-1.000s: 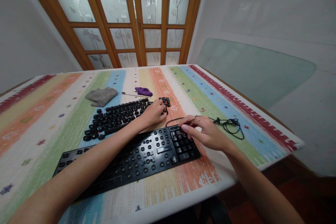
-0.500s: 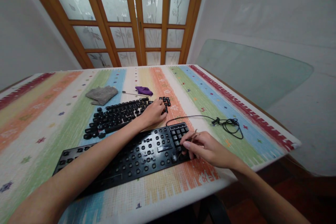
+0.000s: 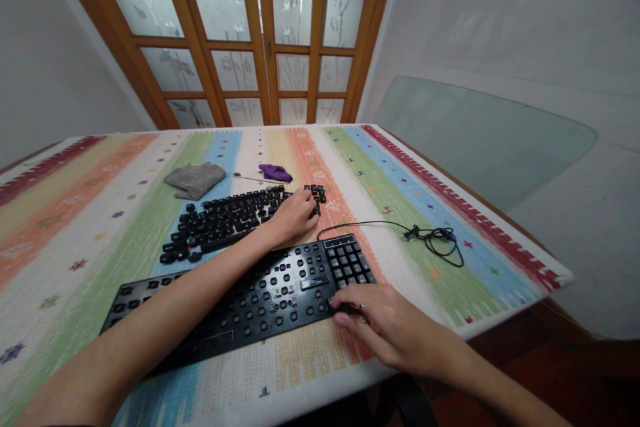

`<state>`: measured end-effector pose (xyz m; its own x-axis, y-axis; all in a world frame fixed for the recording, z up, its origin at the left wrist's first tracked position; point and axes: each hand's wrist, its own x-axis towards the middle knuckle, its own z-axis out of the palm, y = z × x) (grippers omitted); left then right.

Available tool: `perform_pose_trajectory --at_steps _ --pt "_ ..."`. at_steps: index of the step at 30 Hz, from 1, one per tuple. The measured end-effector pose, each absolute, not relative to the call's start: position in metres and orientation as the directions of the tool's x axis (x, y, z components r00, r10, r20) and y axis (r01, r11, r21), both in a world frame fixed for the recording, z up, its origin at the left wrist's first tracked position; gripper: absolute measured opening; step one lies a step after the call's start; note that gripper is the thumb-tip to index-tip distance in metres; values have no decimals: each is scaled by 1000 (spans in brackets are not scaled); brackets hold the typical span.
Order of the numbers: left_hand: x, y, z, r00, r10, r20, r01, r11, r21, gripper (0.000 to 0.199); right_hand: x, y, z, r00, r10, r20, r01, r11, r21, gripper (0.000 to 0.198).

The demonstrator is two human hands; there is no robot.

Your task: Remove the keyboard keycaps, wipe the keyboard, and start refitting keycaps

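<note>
Two fingertips of the right hand [image 3: 385, 320], thumb and index, come close together at the near left corner of the number pad [image 3: 349, 260]; whether they pinch the corner key or only rest on it, I cannot tell. That is the change: half a second ago this hand was by the pad's right edge, and before that over its far end. The work on that side has thus shifted to the near corner, and the pad's grid of raised keys now shows plainly.

The left hand [image 3: 296, 212] stays where it was, fingers curled down at the right end of the loose keycaps [image 3: 225, 220] (what they may hold is hidden under the hand). Its forearm [image 3: 175, 310] crosses the keyboard [image 3: 260, 307], which lies flat and slightly slanted at the near side of the desk [image 3: 410, 210], its main field bare of most caps.

Farther out, a grey cloth [image 3: 195, 180] lies just beyond the keycaps at far left, with a thin stick [image 3: 255, 179] and a purple cloth [image 3: 275, 173] to its right. The cable [image 3: 437, 237] runs off to a tangled coil on the right. Wood-framed doors [image 3: 295, 17] stand beyond the desk's far edge.
</note>
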<state>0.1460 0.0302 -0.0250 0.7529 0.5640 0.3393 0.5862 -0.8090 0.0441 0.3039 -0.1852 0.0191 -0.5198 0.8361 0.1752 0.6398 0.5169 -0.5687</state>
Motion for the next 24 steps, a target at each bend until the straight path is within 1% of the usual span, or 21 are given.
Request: perform_pose_trajectory --at_steps 3,5,6,8,10,13,16,21,24 --pt "146 29 -25 750 565 345 591 -806 36 12 294 -189 21 -582 792 186 692 602 -398 24" --pt "147 29 -24 745 569 349 597 -801 32 12 291 -187 23 -596 784 173 712 615 -340 26" --pt "147 28 -24 742 572 349 601 -798 29 12 289 -184 23 -588 791 168 720 606 -338 26" --pt "147 28 -23 741 574 348 606 -795 22 12 289 -174 25 -547 823 153 733 559 -387 26" --pt "147 27 -23 742 575 345 608 -794 15 13 289 -162 27 -486 865 121 733 480 -483 28" --pt "146 26 -21 743 577 340 611 -792 10 13 291 -143 27 -385 922 49 720 333 -609 32" --pt "145 26 -20 741 582 335 612 -791 18 13 292 -132 23 -297 954 -41 698 188 -692 34" --pt "143 27 -20 742 579 338 600 -798 49 13 296 -127 16 -306 935 -181 574 29 -819 31" --pt "142 27 -21 751 561 349 583 -811 51 12 298 -126 15 -311 930 -195 510 -10 -860 31"
